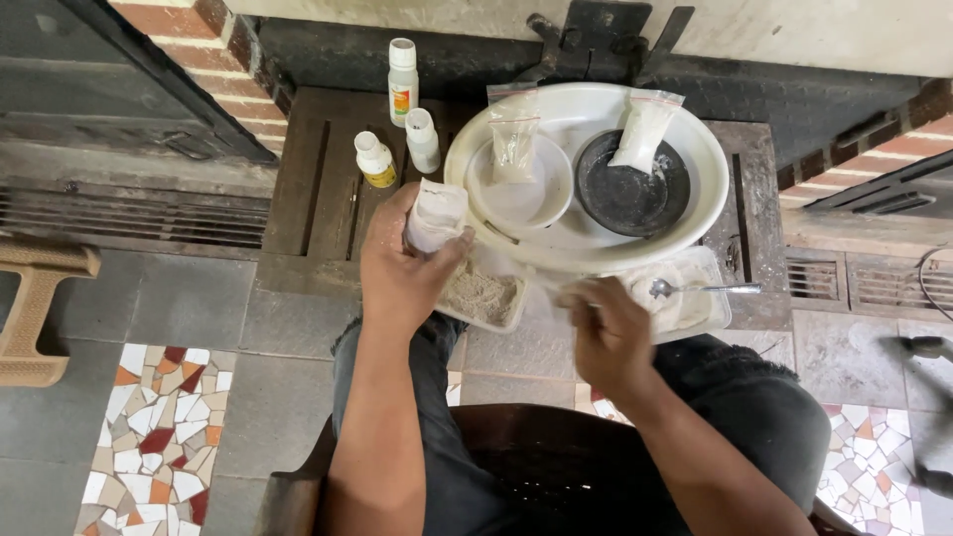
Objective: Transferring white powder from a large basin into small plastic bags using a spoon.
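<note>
**Left hand wrapped round a small bag, right hand pinched over the trays**

The left hand (402,273) is curled tight around a small white powder-filled bag (435,213), held upright above a shallow tray of grey-brown powder (481,296). The right hand (608,333) sits at about four o'clock from it, fingers drawn together on what looks like thin clear plastic; the blur hides exactly what. Just past it, at two o'clock, a metal spoon (700,289) rests in a second tray of white powder (685,303). At twelve o'clock a large white basin (710,159) on the dark wooden surface (318,189) holds a white bowl (521,194) and a black dish (632,194), each with a clear powder bag leaning in it. Three small white bottles (402,124) stand at eleven o'clock.
</note>
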